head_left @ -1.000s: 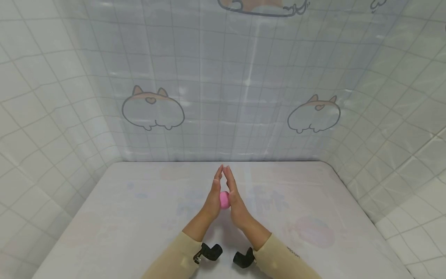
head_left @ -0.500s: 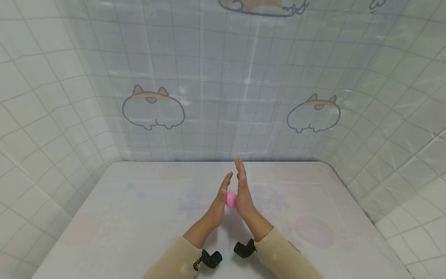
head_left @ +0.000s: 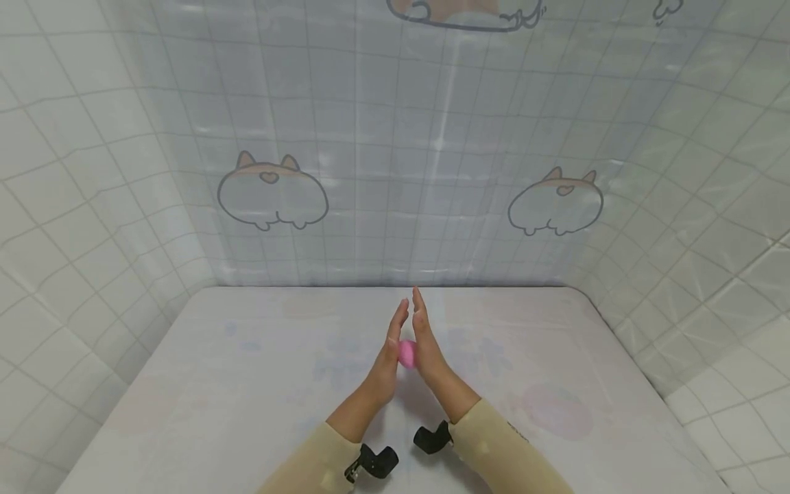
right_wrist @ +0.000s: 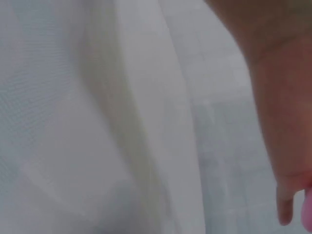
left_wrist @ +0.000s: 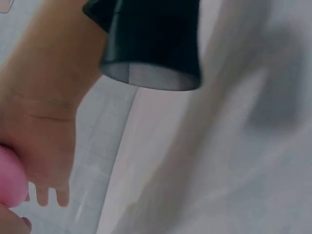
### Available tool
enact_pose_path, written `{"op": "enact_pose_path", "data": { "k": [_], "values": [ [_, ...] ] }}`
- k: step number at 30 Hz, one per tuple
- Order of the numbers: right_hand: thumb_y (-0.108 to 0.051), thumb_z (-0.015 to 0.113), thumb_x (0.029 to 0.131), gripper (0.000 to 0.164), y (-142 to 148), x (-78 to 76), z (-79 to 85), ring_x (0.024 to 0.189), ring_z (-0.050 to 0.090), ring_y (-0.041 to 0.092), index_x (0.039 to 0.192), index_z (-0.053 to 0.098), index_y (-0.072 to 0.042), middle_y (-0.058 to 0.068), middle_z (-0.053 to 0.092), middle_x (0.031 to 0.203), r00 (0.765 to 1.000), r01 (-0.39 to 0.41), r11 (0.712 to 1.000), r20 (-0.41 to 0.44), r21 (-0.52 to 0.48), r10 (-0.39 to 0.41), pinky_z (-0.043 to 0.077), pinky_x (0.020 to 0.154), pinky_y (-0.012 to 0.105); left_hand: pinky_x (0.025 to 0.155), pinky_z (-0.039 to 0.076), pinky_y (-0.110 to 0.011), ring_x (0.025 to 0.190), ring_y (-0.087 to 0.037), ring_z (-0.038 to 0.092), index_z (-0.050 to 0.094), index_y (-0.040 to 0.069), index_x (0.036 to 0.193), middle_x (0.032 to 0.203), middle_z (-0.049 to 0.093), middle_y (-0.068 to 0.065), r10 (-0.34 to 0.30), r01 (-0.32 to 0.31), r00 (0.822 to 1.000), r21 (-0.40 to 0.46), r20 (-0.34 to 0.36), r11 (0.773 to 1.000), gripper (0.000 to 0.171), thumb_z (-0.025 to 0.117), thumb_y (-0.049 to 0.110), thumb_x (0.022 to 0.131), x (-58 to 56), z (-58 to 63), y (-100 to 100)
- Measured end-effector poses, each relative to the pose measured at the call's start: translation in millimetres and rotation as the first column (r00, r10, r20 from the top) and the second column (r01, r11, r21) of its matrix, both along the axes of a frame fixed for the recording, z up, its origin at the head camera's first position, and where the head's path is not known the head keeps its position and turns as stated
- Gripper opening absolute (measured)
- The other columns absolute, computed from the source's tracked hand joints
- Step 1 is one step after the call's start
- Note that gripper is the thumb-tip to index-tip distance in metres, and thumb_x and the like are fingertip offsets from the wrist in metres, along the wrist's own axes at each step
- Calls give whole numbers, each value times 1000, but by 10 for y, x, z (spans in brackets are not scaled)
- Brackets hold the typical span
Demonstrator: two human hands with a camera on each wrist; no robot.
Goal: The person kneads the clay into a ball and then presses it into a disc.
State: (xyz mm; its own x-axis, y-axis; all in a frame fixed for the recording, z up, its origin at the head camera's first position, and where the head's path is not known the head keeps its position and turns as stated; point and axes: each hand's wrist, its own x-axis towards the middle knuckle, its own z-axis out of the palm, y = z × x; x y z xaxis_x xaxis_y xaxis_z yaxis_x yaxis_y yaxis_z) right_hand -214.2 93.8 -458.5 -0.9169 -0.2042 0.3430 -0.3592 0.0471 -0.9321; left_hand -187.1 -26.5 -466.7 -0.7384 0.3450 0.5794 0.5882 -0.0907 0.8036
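Note:
A small pink ball of clay-like material (head_left: pixel 407 354) sits between two palms, over the middle of the table. From the left, my left hand (head_left: pixel 389 360) presses against it with fingers straight and pointing up and away. Facing it, my right hand (head_left: pixel 428 350) presses from the other side, its fingers also straight. The fingertips of both hands lean close together at the top, the right ones reaching slightly farther. In the left wrist view the pink ball (left_wrist: pixel 10 178) shows at the left edge; the right wrist view catches only a sliver of it.
A pale patterned cloth covers the table (head_left: pixel 247 384). Behind it stands a grid-patterned curtain wall (head_left: pixel 395 206) with dog drawings, and similar walls flank both sides. Black camera mounts (head_left: pixel 378 462) stick inward from the beige sleeves, near each other.
Both palms have rubbed back and forth, the right sliding forward and then slightly back. The pink ball has shifted a little right overall and turned from an oblong outline to a rounder one.

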Motion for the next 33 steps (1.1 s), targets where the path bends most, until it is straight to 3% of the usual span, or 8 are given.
{"op": "enact_pose_path", "data": {
  "k": [8,14,18,22,26,33],
  "values": [
    [-62,15,104,73,-63,29,-39,152,4,33,163,5,-21,9,5,168,988,-153,987,16,-48,153,3,117,63,112,-1,-70,152,-32,1,2,12,162,168,2,-11,129,-128,992,62,-7,990,79,7,64,103,-118,27,9],
    [-54,12,107,67,-94,67,-28,152,9,34,162,7,-16,13,10,167,968,-248,966,-56,-70,244,6,117,63,114,4,-68,153,-29,4,3,16,162,168,3,-5,253,-254,967,37,20,967,85,9,72,98,-208,58,-38],
    [-58,13,106,72,-109,122,15,152,11,36,162,8,-12,16,14,166,952,-293,955,-110,-54,286,9,117,63,112,8,-70,152,-29,9,6,20,162,168,6,-3,312,-314,948,19,66,949,85,11,74,97,-263,50,-94],
    [-63,12,104,78,-118,167,71,152,12,35,161,7,-9,18,16,165,944,-301,953,-152,-25,294,10,117,62,111,7,-72,152,-31,8,9,20,162,168,5,-4,308,-310,945,9,108,951,85,13,75,97,-292,39,-138],
    [-67,11,102,82,-107,172,95,152,12,36,162,3,-12,18,14,165,948,-295,954,-138,-51,285,8,117,62,113,7,-71,152,-34,6,9,14,162,168,6,-10,267,-265,957,-26,112,964,89,14,74,97,-298,11,-163],
    [-67,16,102,81,-130,150,150,153,5,33,162,-4,-16,18,5,167,969,-204,940,79,-274,234,0,121,53,110,7,-74,151,-41,6,14,3,159,165,10,-21,216,-222,975,-135,-60,966,80,18,61,105,-260,-106,-164]
  ]
}}
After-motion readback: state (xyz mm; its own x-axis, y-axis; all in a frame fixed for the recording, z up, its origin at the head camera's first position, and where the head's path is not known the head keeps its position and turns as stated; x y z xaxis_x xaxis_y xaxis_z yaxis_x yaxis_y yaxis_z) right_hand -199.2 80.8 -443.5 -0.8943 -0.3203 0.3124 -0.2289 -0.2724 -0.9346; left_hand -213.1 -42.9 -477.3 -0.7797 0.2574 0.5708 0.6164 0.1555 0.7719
